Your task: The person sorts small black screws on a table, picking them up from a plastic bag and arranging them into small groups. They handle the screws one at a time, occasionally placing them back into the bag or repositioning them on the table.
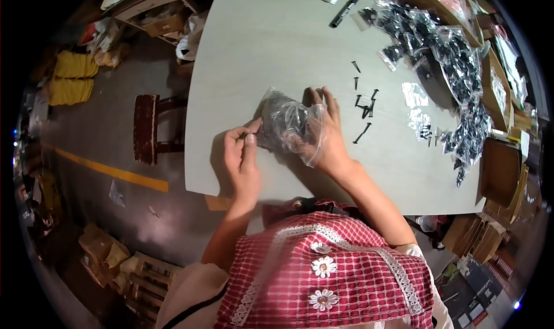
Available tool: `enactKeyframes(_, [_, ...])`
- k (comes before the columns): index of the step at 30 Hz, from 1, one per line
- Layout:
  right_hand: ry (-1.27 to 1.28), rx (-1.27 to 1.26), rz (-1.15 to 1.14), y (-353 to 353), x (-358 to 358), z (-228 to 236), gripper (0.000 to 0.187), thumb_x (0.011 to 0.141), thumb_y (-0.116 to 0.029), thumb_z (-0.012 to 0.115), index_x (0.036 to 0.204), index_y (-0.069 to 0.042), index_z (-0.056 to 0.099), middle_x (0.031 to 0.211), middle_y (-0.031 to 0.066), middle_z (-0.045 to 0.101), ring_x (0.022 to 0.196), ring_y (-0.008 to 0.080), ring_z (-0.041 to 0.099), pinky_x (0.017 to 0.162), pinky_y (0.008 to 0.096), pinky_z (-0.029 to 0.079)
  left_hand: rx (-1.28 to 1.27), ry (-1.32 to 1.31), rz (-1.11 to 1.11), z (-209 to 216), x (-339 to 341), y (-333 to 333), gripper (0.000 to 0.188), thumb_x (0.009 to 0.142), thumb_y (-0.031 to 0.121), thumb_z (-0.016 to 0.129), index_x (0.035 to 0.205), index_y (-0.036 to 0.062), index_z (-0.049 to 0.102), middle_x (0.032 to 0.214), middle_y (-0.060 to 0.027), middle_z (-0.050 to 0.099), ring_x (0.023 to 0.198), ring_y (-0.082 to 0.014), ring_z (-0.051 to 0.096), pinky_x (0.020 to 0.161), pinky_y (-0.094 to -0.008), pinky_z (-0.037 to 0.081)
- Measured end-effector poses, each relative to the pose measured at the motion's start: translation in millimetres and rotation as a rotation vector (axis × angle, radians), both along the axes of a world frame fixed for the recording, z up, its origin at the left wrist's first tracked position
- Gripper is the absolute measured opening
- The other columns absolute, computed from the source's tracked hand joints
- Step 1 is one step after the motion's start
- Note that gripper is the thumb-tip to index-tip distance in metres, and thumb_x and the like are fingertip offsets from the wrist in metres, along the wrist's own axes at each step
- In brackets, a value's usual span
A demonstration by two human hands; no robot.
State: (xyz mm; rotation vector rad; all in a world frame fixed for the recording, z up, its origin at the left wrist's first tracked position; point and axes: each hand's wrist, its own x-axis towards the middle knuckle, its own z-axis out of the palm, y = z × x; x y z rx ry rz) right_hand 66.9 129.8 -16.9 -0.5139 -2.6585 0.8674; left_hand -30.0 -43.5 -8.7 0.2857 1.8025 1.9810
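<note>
A clear plastic bag [283, 120] with dark contents stands tilted over the table, just in front of my body. My right hand [330, 137] is at the bag's open right end; clear film covers part of its palm and fingers, and two fingertips stick out beyond it. My left hand [241, 156] is closed in a pinch at the bag's lower left edge. A small dark bit shows at its fingertips, too small to name. To the right of my right hand lie several loose black screws [363, 105].
Many small clear bags of black parts [461, 69] are heaped along the table's right side, beside cardboard boxes [497, 92]. A black marker pen [344, 12] lies at the far side. A dark red wooden stool [147, 129] stands left of the pale table [248, 40].
</note>
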Motion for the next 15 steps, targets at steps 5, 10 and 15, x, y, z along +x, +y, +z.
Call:
enactKeyframes(5, [0.102,-0.293,-0.027,-3,-6,5,0.059,0.074,-0.023,0.082,0.126,0.001,0.064,0.152,0.0281,0.048,0.146,0.0563,0.032,0.118,0.0631,0.034,-0.045,-0.033,-0.005,7,1,-1,0.012,0.108,0.004,0.049,0.119,-0.0015,0.049,0.135,-0.0263,0.067,0.117,-0.0191,0.062,0.106,-0.0314,0.044])
enactKeyframes(10, [0.099,-0.216,-0.011,-2,-7,9,0.054,0.07,-0.024,0.085,0.114,0.004,0.068,0.149,0.0262,0.05,0.146,0.057,0.032,0.12,0.0647,0.031,0.001,-0.133,0.029,12,-4,0,0.019,0.108,0.011,0.054,0.121,-0.0023,0.05,0.135,-0.0314,0.063,0.126,-0.0308,0.062,0.116,-0.0424,0.043])
enactKeyframes(15, [-0.001,0.116,0.029,-1,-6,13,0.055,0.069,-0.025,0.086,0.109,0.008,0.068,0.149,0.0259,0.05,0.148,0.0566,0.03,0.122,0.0711,0.021,-0.013,-0.129,0.023,12,-4,-1,0.019,0.108,0.012,0.055,0.121,-0.0017,0.051,0.137,-0.0316,0.062,0.128,-0.0317,0.061,0.117,-0.0427,0.041])
